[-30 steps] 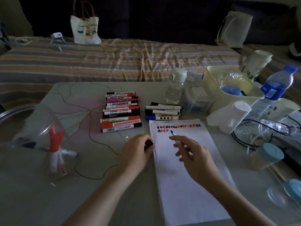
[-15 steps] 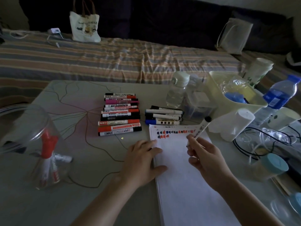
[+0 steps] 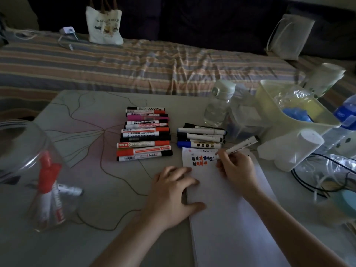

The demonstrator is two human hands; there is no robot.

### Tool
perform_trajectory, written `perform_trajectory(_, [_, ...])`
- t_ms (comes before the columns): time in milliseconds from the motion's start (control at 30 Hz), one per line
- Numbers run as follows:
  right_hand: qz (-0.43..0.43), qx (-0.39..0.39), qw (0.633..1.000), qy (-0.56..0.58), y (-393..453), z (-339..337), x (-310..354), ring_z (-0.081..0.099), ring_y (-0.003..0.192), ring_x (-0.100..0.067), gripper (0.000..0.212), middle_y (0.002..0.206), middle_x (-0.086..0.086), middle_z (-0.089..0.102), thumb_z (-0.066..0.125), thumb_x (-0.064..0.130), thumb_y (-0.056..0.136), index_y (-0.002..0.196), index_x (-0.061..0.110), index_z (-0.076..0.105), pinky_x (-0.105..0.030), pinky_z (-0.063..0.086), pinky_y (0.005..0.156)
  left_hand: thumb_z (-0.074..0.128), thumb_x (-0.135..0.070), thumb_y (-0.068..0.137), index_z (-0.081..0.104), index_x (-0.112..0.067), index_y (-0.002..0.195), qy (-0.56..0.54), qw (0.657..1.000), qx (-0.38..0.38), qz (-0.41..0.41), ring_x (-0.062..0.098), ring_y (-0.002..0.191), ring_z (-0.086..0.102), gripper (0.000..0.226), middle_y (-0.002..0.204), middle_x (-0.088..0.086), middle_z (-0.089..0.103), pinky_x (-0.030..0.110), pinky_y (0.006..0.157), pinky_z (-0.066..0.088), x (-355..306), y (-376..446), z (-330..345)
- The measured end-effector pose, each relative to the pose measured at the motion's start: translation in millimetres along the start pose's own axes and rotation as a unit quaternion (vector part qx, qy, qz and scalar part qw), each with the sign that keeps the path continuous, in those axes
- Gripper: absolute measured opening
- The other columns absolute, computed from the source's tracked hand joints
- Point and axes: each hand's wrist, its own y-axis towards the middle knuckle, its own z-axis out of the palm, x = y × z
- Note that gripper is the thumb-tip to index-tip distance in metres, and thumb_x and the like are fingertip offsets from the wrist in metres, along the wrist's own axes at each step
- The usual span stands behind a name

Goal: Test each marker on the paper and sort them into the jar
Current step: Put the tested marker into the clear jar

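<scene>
here my right hand (image 3: 234, 168) pinches a whiteboard marker (image 3: 239, 147), tip on the paper pad (image 3: 227, 209) near its far edge, while my left hand (image 3: 171, 191) lies flat on the pad's left edge; if it lifts, the pad may skid and smear the stroke.

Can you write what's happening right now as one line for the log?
step: testing | right hand: holds marker, tip on paper | left hand: rests on paper edge | jar: some markers inside
</scene>
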Motion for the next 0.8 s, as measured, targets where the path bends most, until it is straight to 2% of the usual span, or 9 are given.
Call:
perform_trajectory(100, [-0.033,-0.029,0.999,-0.025,-3,0,-9,0.058,0.049,-0.006,0.027,0.059,0.001,0.068,0.064,0.033,0.091,0.069,0.017,0.068,-0.029,0.050,0.052,0.037,-0.084,0.062,0.056,-0.044,0.124,0.004,1.000,-0.004,-0.004,0.006,0.134,0.022,0.076,0.146,-0.026,0.033,0.030,0.107,0.021,0,-1,1])
perform_trajectory(233, [-0.065,-0.049,0.994,-0.077,-5,0,-14,0.060,0.051,-0.001,0.026,0.056,0.005,0.066,0.070,0.036,0.086,0.065,0.021,0.067,-0.015,0.045,0.048,0.035,-0.084,0.061,0.055,-0.045,0.126,0.004,1.000,0.007,-0.009,0.005,0.134,0.020,0.078,0.147,-0.027,0.030,0.027,0.106,0.018,-1,-1,-1])
perform_trajectory(400, [-0.062,-0.043,0.993,-0.093,-4,0,-15,0.061,0.057,0.003,0.019,0.059,0.008,0.067,0.072,0.037,0.084,0.074,0.021,0.070,-0.007,0.041,0.048,0.036,-0.084,0.060,0.056,-0.045,0.125,0.006,1.000,0.011,-0.011,0.006,0.134,0.021,0.078,0.146,-0.027,0.031,0.027,0.104,0.017,-1,0,-2])
perform_trajectory(600, [-0.061,-0.030,0.994,-0.090,-3,2,-17,0.064,0.056,-0.002,0.023,0.061,0.006,0.069,0.070,0.040,0.084,0.075,0.019,0.072,-0.020,0.051,0.054,0.036,-0.085,0.060,0.055,-0.045,0.125,-0.001,1.000,0.018,-0.014,0.005,0.134,0.020,0.079,0.147,-0.028,0.030,0.027,0.104,0.017,-3,0,-4])
perform_trajectory(800, [-0.079,-0.036,0.991,-0.103,-4,3,-18,0.063,0.064,0.002,0.018,0.069,0.012,0.068,0.072,0.036,0.084,0.081,0.019,0.073,-0.008,0.045,0.054,0.035,-0.085,0.060,0.056,-0.045,0.125,-0.001,1.000,0.017,-0.015,0.004,0.133,0.020,0.079,0.146,-0.027,0.031,0.026,0.103,0.016,-3,-1,-4])
